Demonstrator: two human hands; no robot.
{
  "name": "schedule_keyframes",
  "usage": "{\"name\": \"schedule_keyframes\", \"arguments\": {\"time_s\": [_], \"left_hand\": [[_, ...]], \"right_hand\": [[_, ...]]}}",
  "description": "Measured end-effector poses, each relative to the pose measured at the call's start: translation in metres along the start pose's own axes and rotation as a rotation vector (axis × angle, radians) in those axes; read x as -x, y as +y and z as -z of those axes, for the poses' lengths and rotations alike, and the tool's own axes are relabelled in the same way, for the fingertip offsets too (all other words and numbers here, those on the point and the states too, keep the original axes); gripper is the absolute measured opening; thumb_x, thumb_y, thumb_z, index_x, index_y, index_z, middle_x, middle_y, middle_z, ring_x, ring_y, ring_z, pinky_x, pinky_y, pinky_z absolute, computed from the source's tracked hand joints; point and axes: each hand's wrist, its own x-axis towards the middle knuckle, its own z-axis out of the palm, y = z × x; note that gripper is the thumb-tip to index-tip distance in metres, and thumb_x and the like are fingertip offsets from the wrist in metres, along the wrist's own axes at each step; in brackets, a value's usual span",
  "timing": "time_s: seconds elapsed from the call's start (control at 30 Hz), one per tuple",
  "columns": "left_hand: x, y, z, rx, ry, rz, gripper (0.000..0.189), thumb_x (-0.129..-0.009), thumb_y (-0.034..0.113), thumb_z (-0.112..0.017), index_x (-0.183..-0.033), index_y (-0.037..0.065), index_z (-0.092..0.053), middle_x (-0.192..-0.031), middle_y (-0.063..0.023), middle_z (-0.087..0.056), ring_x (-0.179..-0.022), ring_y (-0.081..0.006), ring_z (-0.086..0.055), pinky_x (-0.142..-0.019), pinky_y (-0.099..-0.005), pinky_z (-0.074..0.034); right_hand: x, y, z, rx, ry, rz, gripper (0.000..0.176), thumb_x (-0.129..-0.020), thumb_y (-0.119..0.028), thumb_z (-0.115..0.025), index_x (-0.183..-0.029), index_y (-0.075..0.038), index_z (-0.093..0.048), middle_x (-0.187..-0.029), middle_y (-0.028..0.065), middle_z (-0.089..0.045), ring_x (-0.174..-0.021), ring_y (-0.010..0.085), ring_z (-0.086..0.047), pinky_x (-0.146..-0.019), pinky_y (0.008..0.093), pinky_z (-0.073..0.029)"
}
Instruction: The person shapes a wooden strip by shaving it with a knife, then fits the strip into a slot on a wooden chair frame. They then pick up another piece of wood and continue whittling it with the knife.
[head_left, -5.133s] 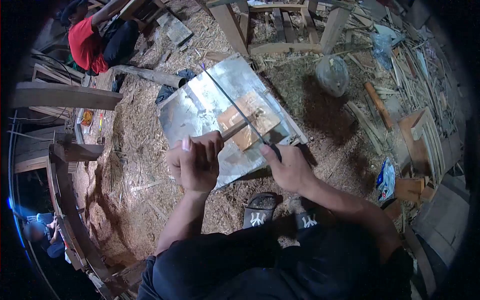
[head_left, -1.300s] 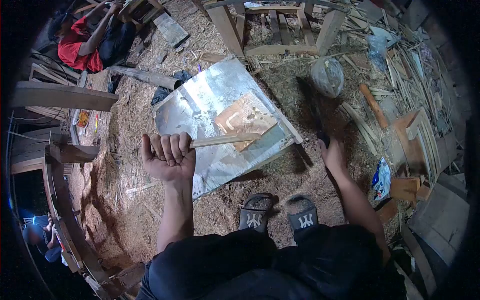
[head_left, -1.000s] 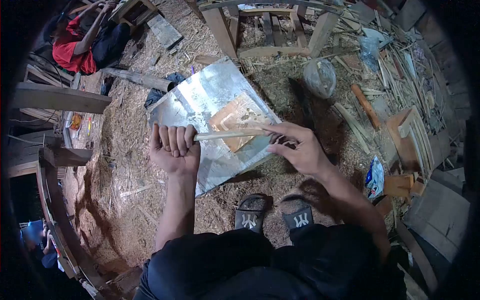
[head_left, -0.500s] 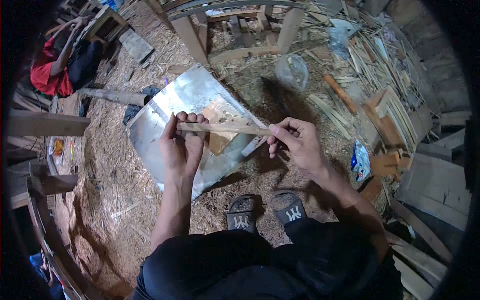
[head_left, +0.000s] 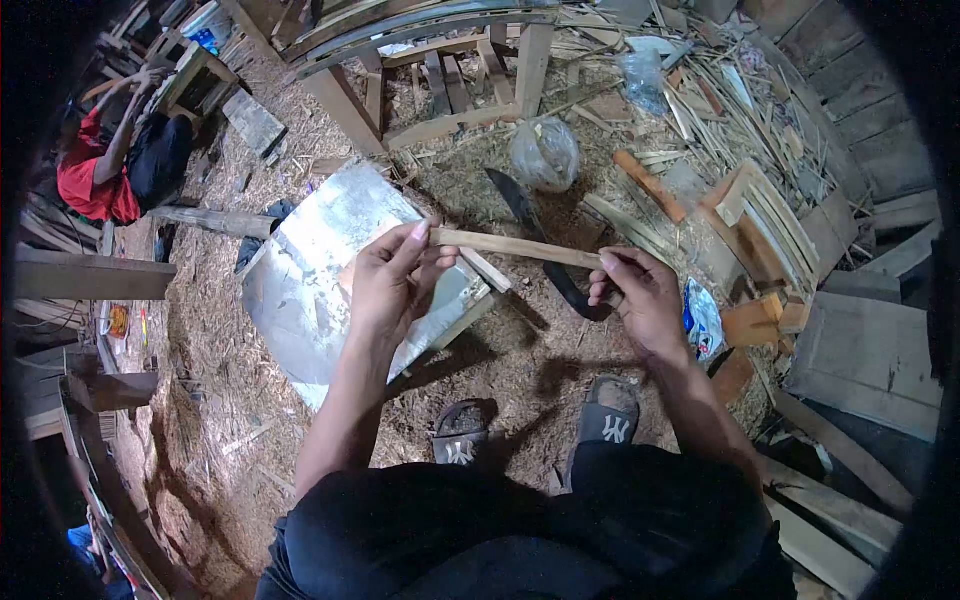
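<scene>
A thin, flat wooden strip (head_left: 515, 247) is stretched between my two hands, slanting slightly down to the right. My left hand (head_left: 393, 280) pinches its left end between thumb and fingers. The right end is gripped by my right hand (head_left: 640, 300), with the thumb on top. Below the strip, a long dark blade (head_left: 525, 212), like a machete, lies on the ground. A board with a shiny metal sheet on top (head_left: 310, 270) lies beneath and beyond my left hand. A pale stick of wood (head_left: 487, 270) rests at its right edge.
Wood shavings cover the floor (head_left: 240, 400). A clear plastic bag (head_left: 545, 155) and an orange-brown wood piece (head_left: 648, 187) lie ahead. Scrap strips (head_left: 700, 120) pile at far right, near a blue-white packet (head_left: 703, 320). A person in red (head_left: 95, 180) sits at upper left. My sandals (head_left: 607, 415) stand below.
Both hands and the strip have moved right, off the metal-topped board. My left hand has turned from palm-up to a pinch. My feet stand farther apart, and the dark blade shows more clearly.
</scene>
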Motion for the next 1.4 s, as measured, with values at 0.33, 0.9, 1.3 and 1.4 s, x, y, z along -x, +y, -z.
{"name": "schedule_keyframes", "arguments": {"time_s": [0.33,0.9,1.3,1.4], "left_hand": [[-0.049,-0.039,-0.077,-0.465,-0.038,-0.014,0.025,-0.096,0.01,-0.063,-0.113,-0.009,-0.062,-0.093,-0.012,-0.069,-0.078,-0.0174,-0.069,-0.069,-0.0268,-0.057],[-0.104,-0.068,-0.233,-0.475,-0.283,-0.097,0.017,-0.094,0.007,-0.064,-0.108,-0.004,-0.066,-0.094,-0.0122,-0.069,-0.077,-0.0173,-0.068,-0.07,-0.0281,-0.057],[-0.094,-0.162,-0.338,-0.504,-0.553,-0.089,0.019,-0.091,0.009,-0.07,-0.103,-0.007,-0.069,-0.082,-0.0106,-0.07,-0.066,-0.0145,-0.066,-0.06,-0.0267,-0.055],[-0.092,-0.166,-0.343,-0.501,-0.564,-0.118,0.02,-0.091,0.01,-0.07,-0.103,-0.006,-0.07,-0.083,-0.0092,-0.071,-0.066,-0.0127,-0.065,-0.058,-0.0257,-0.052]], "right_hand": [[0.002,0.043,0.07,-0.03,0.163,-0.057,0.018,-0.095,-0.015,-0.065,-0.096,0.002,-0.062,-0.078,0.0115,-0.065,-0.062,0.0183,-0.063,-0.055,0.0335,-0.052],[-0.009,-0.025,0.149,0.125,0.668,0.476,0.02,-0.096,-0.009,-0.061,-0.11,0.004,-0.057,-0.085,0.0111,-0.065,-0.067,0.0139,-0.065,-0.062,0.0285,-0.055],[0.069,-0.051,0.232,0.578,1.24,0.648,0.018,-0.091,-0.007,-0.069,-0.107,0.001,-0.065,-0.1,0.0079,-0.068,-0.083,0.0104,-0.06,-0.074,0.0248,-0.049],[0.076,-0.061,0.235,0.692,1.305,0.602,0.018,-0.091,-0.007,-0.069,-0.107,0.0,-0.067,-0.104,0.0056,-0.068,-0.085,0.0093,-0.057,-0.076,0.0246,-0.045]]}}
